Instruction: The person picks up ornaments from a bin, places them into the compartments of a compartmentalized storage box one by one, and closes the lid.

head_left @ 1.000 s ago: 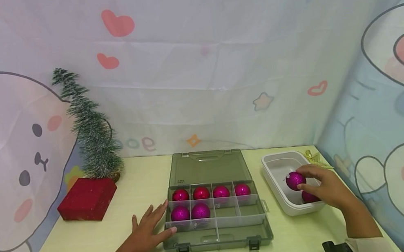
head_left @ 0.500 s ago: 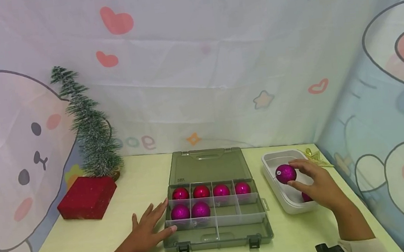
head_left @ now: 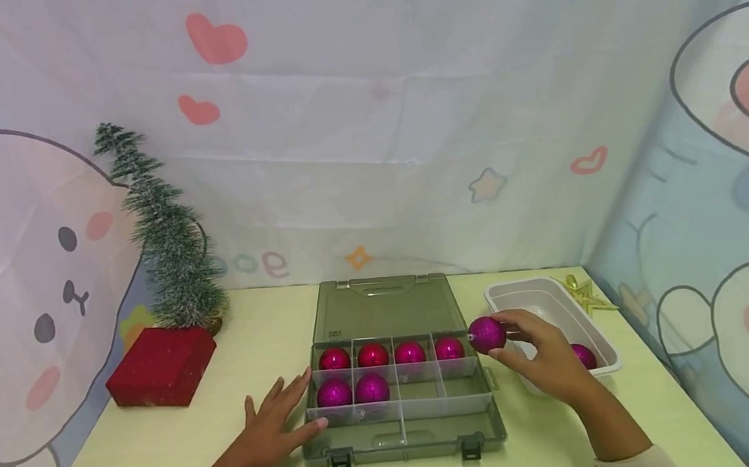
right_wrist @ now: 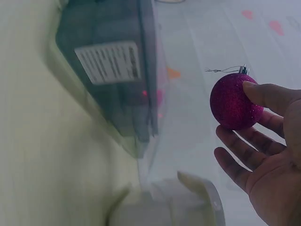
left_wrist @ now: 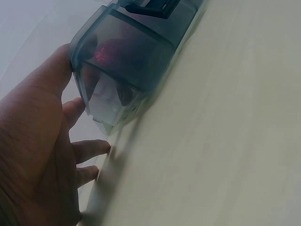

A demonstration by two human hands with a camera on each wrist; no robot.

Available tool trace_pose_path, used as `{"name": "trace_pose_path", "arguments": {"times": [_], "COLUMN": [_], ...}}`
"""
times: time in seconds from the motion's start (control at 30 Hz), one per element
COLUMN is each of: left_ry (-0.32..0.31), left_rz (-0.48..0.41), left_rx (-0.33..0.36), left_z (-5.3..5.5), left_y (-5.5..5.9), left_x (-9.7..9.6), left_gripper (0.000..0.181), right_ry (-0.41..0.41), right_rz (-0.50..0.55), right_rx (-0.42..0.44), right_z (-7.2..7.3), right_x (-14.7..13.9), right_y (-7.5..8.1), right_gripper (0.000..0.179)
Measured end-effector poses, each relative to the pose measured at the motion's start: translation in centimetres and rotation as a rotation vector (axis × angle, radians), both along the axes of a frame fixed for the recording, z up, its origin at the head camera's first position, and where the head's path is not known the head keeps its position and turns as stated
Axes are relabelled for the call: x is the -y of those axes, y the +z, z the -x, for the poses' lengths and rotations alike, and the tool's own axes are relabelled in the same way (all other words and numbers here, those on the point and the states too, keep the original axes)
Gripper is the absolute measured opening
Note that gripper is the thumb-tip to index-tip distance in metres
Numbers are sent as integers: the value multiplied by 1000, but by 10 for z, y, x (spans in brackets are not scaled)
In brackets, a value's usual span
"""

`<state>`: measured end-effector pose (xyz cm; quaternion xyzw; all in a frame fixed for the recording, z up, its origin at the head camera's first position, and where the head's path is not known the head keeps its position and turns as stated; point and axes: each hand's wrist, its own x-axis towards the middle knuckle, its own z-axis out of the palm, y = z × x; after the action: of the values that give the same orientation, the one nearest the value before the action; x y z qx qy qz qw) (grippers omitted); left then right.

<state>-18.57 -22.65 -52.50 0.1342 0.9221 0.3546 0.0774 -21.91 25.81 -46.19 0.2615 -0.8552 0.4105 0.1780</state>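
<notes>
My right hand (head_left: 545, 352) pinches a glittery purple Christmas bauble (head_left: 487, 334) between thumb and fingers, in the air between the white tub and the divided box. Its silver cap and wire loop show in the right wrist view on the bauble (right_wrist: 233, 101). The clear grey compartment box (head_left: 454, 429) lies with its lid back. Four compartments in its back row hold shiny red and pink baubles (head_left: 372, 355); two glittery purple baubles (head_left: 372, 389) fill the left of the middle row. My left hand (head_left: 265, 431) rests with spread fingers against the box's left side.
The white tub (head_left: 597, 328) at the right holds another purple bauble (head_left: 584, 355). Behind it lies a gold star ornament (head_left: 585, 295). At the left stand a small frosted Christmas tree (head_left: 179, 262) and a red block (head_left: 162, 366). A printed cloth backs the table.
The right hand has carried the purple bauble leftward, out from over the white tub toward the box's right edge. My left hand stays where it was.
</notes>
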Motion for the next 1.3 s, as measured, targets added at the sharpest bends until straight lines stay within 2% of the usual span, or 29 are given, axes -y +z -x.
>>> {"name": "trace_pose_path", "arguments": {"times": [0.33,0.57,0.9,1.1,1.3], "left_ry": [2,4,-1,2,5], "left_rz": [17,25,4,15,19], "left_rx": [-12,-20,2,2,8], "left_z": [0,1,0,1,2], "left_y": [0,-1,1,-1,-1], "left_x": [0,-1,-1,0,0], "left_gripper": [93,93,93,93,93], "right_ry": [75,22,19,61,63], "right_rz": [2,36,32,49,-6], "right_rx": [48,121,-34,-48,-43], "right_z": [-5,-7,-9,-9,-12], "right_x": [44,68,83,85,87], "right_y": [-15,-21,-34,-42,-46], "right_gripper": [54,61,55,53,53]}}
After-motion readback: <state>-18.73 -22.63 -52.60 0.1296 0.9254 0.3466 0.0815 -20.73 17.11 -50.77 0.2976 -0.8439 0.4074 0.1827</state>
